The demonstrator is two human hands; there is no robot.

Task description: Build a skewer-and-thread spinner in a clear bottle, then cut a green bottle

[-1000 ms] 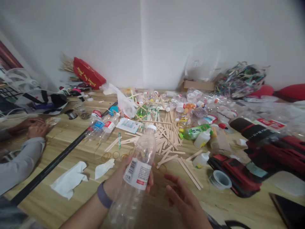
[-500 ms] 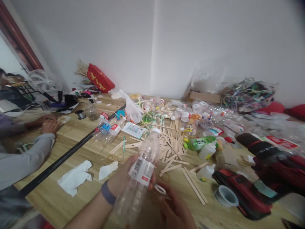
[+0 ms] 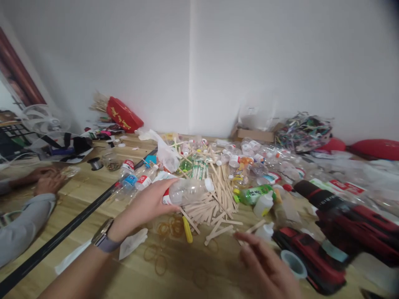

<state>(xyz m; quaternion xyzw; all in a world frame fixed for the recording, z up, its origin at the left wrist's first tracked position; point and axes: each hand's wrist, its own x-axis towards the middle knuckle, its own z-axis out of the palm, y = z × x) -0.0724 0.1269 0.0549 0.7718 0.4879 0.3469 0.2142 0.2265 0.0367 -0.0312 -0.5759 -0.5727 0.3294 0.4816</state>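
My left hand is wrapped round a clear plastic bottle with a white cap and red-and-white label, holding it on its side above a heap of wooden craft sticks. A watch sits on that wrist. Low at the right, my right hand is blurred, its fingers stretched out over the wooden table, holding nothing. Rubber bands and a yellow stick lie between the two hands.
Several empty bottles and a green bottle lie around. Red power tools and a tape roll sit at right. White tissue, a long black bar, another person's hands at left.
My left hand has reached forward and tipped the bottle from upright to lying sideways over the sticks. My right hand moved right and away from the bottle.
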